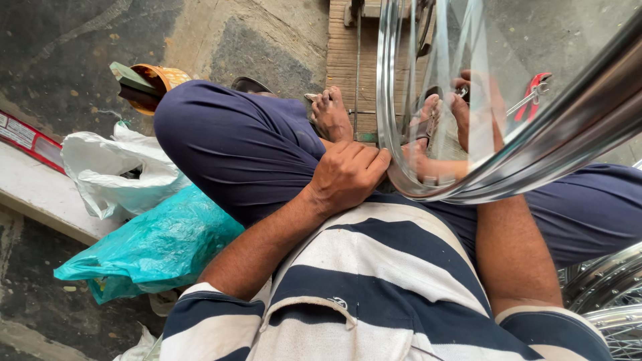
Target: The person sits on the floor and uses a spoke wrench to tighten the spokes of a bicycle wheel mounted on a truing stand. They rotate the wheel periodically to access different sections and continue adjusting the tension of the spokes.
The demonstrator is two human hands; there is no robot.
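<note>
A shiny chrome wheel rim rests tilted over my lap, close to the camera. My left hand is closed against its lower left edge, fingers curled on the metal. My right forearm runs up under the rim. My right hand shows only as fingers along the rim's inner channel, mostly hidden and blurred by reflections. I sit cross-legged in dark blue trousers and a striped shirt. One bare foot lies just beyond the left hand.
A teal plastic bag and a white plastic bag lie at my left beside a concrete step. An orange container stands farther off. Red-handled pliers lie beyond the rim. Spoked wheels sit at lower right.
</note>
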